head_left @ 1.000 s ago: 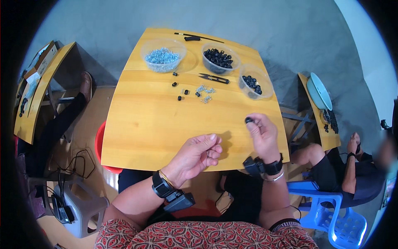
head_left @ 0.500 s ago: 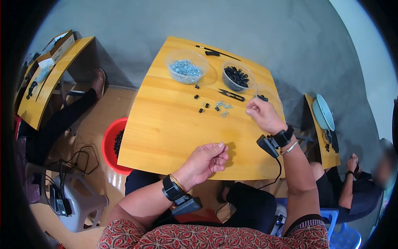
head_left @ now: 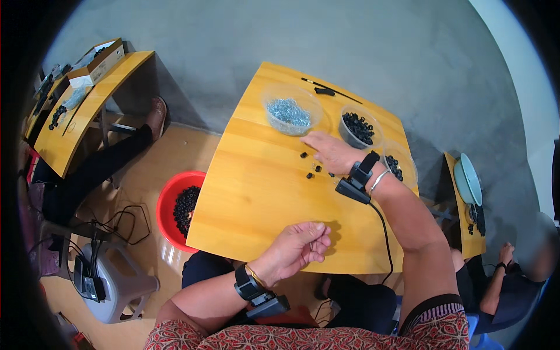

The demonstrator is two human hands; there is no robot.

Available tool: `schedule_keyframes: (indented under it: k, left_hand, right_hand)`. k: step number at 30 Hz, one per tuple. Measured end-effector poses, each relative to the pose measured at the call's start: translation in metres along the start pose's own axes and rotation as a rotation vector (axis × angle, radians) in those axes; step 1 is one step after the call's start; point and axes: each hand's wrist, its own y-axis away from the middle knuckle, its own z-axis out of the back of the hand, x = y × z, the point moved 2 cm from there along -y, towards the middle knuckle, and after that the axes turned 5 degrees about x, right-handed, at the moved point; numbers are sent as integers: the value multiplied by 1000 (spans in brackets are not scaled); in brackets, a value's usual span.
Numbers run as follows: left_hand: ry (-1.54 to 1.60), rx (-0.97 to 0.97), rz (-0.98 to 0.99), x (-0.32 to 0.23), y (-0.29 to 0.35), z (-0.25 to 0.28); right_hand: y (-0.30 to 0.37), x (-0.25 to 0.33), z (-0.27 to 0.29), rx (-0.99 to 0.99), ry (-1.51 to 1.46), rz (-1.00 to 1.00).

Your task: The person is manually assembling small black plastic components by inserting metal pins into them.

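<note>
My left hand (head_left: 296,248) hovers over the table's near edge, thumb pressed to curled fingers; whatever they may hold is hidden. My right hand (head_left: 335,153) reaches across the table, fingers closed together and pointing left, just below a clear tub of silvery metal pieces (head_left: 290,112). Whether anything sits in its fingertips cannot be made out. Close under that hand lie small black cylindrical parts (head_left: 310,175), partly covered by it. Right of it stand a clear tub of black ring-like parts (head_left: 357,128) and another clear container with black parts (head_left: 394,167).
A thin black rod (head_left: 331,90) and a short black piece (head_left: 324,91) lie at the yellow table's (head_left: 233,192) far edge. A red basin (head_left: 165,217) of black parts stands left, near a grey stool (head_left: 119,280). A cable hangs from my right wrist. People sit at both sides.
My right hand has moved left from beside the right-hand containers to over the small parts, covering the black snips and loose metal pieces. My left hand stays closed. The whole view has shifted.
</note>
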Motion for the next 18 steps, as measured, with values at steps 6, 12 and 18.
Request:
schedule_keyframes:
  k: [6,12,18]
  left_hand:
    - [26,9,10,-2,1,0]
    - [33,19,-2,-4,6,1]
    - [-16,-24,6,-4,6,-2]
  right_hand:
    - [-8,3,-9,44,6,-76]
    - [23,23,-5,133,-46,-172]
    - [74,31,10,-233,-66,-135]
